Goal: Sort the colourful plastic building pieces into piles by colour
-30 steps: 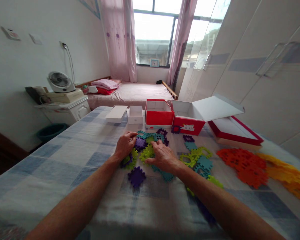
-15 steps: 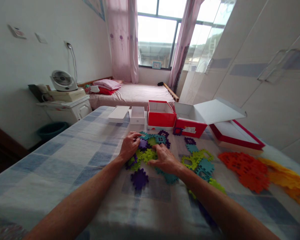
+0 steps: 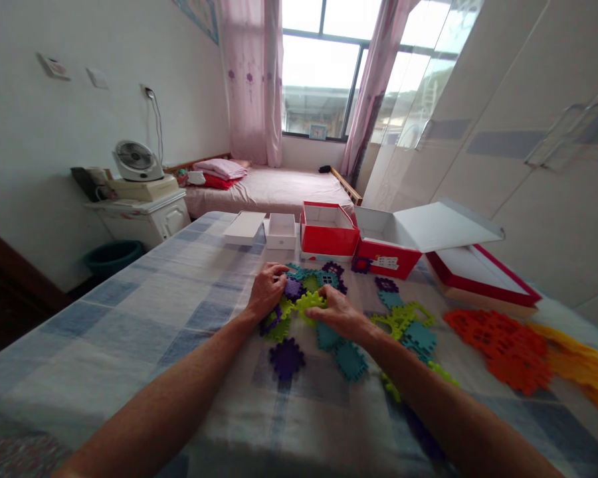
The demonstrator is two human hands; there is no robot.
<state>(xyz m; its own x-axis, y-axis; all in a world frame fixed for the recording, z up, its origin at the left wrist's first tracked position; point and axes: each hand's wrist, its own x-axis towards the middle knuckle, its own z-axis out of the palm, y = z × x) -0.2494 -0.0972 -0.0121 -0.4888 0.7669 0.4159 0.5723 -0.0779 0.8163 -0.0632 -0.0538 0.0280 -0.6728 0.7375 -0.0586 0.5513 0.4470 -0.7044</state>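
Head: right hand pinching lime piece; left hand's grip unclear; orange pile looking grouped, purple piece below fingers awaiting grouping.

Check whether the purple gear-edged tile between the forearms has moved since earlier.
No; the purple gear-edged tile shows no shift against the checked tablecloth.

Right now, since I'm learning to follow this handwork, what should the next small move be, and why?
Probably lift the lime-green piece slightly with the right hand, which appears to pinch its edge. A purple piece and teal pieces lie close around it, so raising it first could keep it from dragging them.
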